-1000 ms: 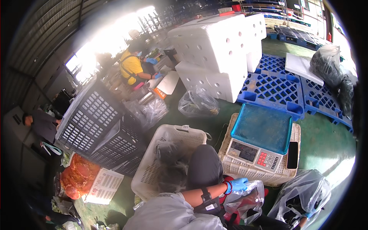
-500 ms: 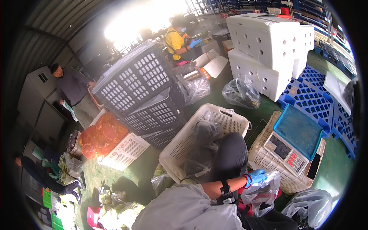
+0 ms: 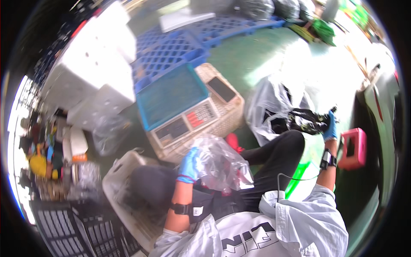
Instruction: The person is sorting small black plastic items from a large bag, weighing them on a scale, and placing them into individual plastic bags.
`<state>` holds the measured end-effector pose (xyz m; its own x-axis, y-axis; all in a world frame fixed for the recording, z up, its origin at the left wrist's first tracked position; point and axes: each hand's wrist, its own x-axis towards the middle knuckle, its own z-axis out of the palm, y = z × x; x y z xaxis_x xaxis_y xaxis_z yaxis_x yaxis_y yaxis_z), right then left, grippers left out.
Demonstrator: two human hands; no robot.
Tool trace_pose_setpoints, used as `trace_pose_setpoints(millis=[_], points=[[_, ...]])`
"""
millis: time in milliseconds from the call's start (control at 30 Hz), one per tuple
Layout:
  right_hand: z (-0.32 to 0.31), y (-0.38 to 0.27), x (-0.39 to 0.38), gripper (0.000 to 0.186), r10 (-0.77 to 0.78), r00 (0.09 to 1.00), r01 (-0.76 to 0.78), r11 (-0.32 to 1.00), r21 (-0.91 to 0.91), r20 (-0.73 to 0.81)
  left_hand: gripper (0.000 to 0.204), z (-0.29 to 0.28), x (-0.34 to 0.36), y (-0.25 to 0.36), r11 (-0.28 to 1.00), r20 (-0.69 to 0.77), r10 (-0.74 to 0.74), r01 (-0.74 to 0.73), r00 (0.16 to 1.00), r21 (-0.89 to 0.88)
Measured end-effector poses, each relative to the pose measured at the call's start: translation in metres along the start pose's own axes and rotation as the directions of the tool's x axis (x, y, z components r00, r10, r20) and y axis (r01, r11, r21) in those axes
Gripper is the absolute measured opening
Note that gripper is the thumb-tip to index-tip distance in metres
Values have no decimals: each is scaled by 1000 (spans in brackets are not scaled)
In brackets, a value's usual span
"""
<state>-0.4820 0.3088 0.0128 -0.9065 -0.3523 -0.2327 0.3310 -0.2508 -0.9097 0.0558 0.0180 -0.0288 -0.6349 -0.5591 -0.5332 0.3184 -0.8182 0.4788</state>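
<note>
My left hand [image 3: 189,163], in a blue glove, is closed on a clear plastic bag [image 3: 220,160] over my lap. My right hand [image 3: 330,126], also gloved, grips a dark, glossy bunch of something I cannot make out [image 3: 310,121], at the side of an open clear bag [image 3: 261,105] with more dark material in it. In front of me a scale with a blue tray [image 3: 169,96] and keypad rests on an upturned cream crate [image 3: 229,122]; a black phone [image 3: 220,89] lies beside it on the crate. The picture is somewhat blurred.
A white basket [image 3: 115,186] and black crates [image 3: 51,227] are at lower left, white foam boxes [image 3: 85,64] at upper left. Blue pallets [image 3: 167,51] and dark bags [image 3: 257,7] are beyond the scale. A pink object [image 3: 352,150] is at right; a person in yellow [image 3: 38,162] works far left.
The view has swung sharply to the right. My right hand, earlier low at the edge or out of sight, now shows raised with the dark bunch. My left hand still holds its bag.
</note>
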Motion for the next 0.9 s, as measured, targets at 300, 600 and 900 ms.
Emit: trace_pose_setpoints(millis=[300,600,900], points=[[13,-63,-91,20,-136,985,90,927,364,102,33,6,71,1,626,81,213,-199,974,754],[20,-115,-135,48,-284,936,251,952,174,205,14,-33,69,-17,925,-325,137,-3,936,380],[146,-7,-199,73,204,816,-339,927,162,540,20,-8,32,-24,945,-193,47,19,980,326]])
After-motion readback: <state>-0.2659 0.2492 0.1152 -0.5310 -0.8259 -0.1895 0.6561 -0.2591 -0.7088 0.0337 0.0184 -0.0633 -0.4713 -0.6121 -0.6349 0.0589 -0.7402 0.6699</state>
